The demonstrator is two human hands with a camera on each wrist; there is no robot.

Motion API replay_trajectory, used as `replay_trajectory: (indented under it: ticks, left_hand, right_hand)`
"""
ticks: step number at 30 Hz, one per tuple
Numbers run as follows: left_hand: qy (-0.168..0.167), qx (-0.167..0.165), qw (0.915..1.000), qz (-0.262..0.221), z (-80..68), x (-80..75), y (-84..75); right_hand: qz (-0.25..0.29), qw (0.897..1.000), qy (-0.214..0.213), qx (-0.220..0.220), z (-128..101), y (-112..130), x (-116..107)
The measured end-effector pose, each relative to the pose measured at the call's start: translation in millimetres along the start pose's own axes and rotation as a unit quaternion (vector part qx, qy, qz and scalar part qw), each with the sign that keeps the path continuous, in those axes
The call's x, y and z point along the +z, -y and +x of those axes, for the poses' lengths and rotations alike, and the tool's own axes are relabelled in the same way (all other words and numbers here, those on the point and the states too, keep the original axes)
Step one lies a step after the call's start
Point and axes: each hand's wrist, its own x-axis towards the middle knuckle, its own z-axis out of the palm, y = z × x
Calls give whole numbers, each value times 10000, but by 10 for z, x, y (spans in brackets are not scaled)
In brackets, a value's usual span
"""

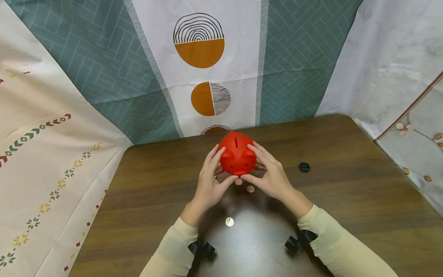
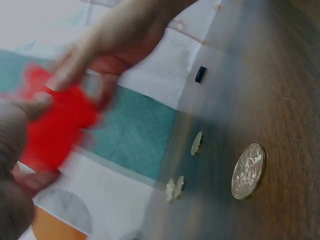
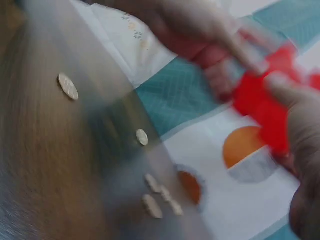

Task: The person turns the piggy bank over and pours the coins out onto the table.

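Observation:
Both hands hold a red piggy bank (image 1: 237, 154) between them over the far middle of the table, its coin slot on top. My left hand (image 1: 215, 171) grips its left side with the thumb under the snout. My right hand (image 1: 265, 168) grips the right side the same way. In the left wrist view the bank (image 2: 52, 132) is a red blur, and so it is in the right wrist view (image 3: 265, 102). Two small coins (image 1: 238, 181) (image 1: 250, 189) lie just below the bank. A silver coin (image 1: 229, 221) lies nearer me. I cannot tell if the bank touches the table.
A small black round plug (image 1: 304, 167) lies on the brown wooden table (image 1: 346, 215) to the right of the hands. Patterned cloth backdrops hang behind and on both sides. The right wrist view shows several coins (image 3: 152, 182) near the far edge.

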Motion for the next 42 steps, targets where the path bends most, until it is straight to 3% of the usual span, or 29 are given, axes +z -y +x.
replay_trajectory:
  ticks: [1,3,5,7,9,11,16,22,27,29,34,42]
  left_hand:
    - [-167,424,9989,99,16,0,-27]
    - [-363,819,9956,268,45,-6,-67]
    - [-238,542,9980,226,54,-20,-83]
    - [93,-232,9995,177,36,-36,-65]
    - [329,-839,9958,137,16,-42,-47]
    - [433,-1095,9929,142,4,-46,-41]
    - [466,-1152,9921,158,1,-50,-25]
    - [699,-1406,9869,362,-7,-77,-11]
    - [372,-578,9964,506,28,-102,-95]
    - [361,-470,9969,522,47,-99,-105]
    - [712,-1008,9910,526,36,-92,-34]
    - [787,-1264,9879,437,13,-74,-8]
  right_hand:
    - [-128,9989,-201,-407,18,29,-14]
    - [-219,9957,-406,-802,45,69,-32]
    - [-192,9983,-250,-498,49,77,-27]
    - [-74,9997,97,230,23,50,-3]
    - [-6,9961,335,819,-7,13,22]
    - [30,9938,420,1032,-24,8,32]
    - [120,9931,398,1097,-27,4,39]
    - [246,9856,652,1538,-34,12,63]
    - [115,9980,118,604,-8,87,40]
    - [119,9982,86,573,-3,98,25]
    - [209,9853,674,1555,-21,61,21]
    - [244,9815,720,1759,-28,55,25]
